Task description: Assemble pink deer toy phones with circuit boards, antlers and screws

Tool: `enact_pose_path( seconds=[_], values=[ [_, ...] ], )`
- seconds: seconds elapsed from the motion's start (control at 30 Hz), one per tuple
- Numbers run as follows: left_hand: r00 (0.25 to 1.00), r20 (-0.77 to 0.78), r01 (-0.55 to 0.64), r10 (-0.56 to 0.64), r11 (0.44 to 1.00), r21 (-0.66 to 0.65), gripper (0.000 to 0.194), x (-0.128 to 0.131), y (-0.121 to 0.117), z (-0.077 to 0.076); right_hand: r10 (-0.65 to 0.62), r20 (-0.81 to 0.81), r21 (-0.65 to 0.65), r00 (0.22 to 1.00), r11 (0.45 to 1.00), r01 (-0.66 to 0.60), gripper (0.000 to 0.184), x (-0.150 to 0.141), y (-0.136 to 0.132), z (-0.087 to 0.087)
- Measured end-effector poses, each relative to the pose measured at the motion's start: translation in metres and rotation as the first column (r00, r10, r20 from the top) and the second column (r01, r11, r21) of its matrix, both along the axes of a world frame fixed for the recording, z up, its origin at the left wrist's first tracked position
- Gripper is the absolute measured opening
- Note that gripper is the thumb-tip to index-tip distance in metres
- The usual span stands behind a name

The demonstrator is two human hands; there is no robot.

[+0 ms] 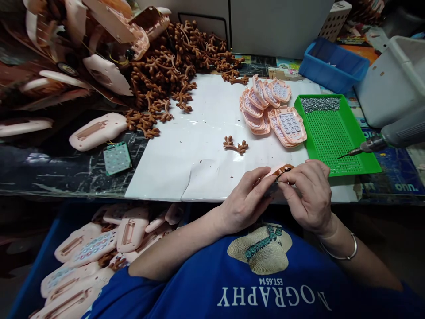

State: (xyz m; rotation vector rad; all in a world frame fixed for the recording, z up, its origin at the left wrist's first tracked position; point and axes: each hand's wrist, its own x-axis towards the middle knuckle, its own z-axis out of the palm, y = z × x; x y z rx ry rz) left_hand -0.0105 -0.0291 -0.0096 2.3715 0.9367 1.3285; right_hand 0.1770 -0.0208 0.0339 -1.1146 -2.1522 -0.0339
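My left hand (249,195) is closed around a pink plastic toy-phone shell (275,170) with a brown part at its far end, held over the table's front edge. From the other side, the fingers of my right hand (307,192) pinch at the same piece; its underside is hidden by my hands. A brown antler-shaped piece (235,145) lies on the white sheet (166,164) just beyond. Stacked pink front shells with keypads (288,126) sit behind my right hand. The tip of an electric screwdriver (368,146) hangs over a green tray (345,137) holding screws (320,104).
Brown antler pieces (166,71) are heaped at the back left beside piled pink shells (106,73). A pink back shell (98,131) and a circuit board (117,158) lie left. A blue bin (334,64) stands back right. Pink toy phones (96,243) fill a crate below left.
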Motion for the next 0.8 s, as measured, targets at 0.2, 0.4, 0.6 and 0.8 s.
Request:
enact_pose_path(
  seconds=[0.2, 0.4, 0.6, 0.8],
  values=[
    [1.0, -0.007, -0.009, 0.009, 1.0, 0.004, 0.067, 0.0, 0.0, 0.0, -0.035, -0.034, 0.027, 0.999, 0.999, 0.036, 0.004, -0.003, 0.0, -0.002],
    [1.0, 0.001, 0.009, -0.009, 1.0, 0.013, 0.066, 0.001, 0.001, -0.002, -0.046, -0.151, 0.023, 0.987, 0.998, 0.05, 0.014, -0.005, -0.001, -0.007],
    [0.997, 0.05, 0.063, -0.06, 0.996, -0.056, 0.064, -0.001, 0.003, 0.002, -0.129, -0.365, -0.139, 0.922, 0.987, 0.083, 0.035, -0.003, 0.005, -0.015],
    [0.89, 0.451, 0.285, -0.066, 0.853, -0.438, 0.057, -0.002, 0.002, 0.0, -0.12, -0.576, -0.47, 0.808, 0.858, -0.207, 0.038, -0.001, 0.011, -0.029]
  ],
)
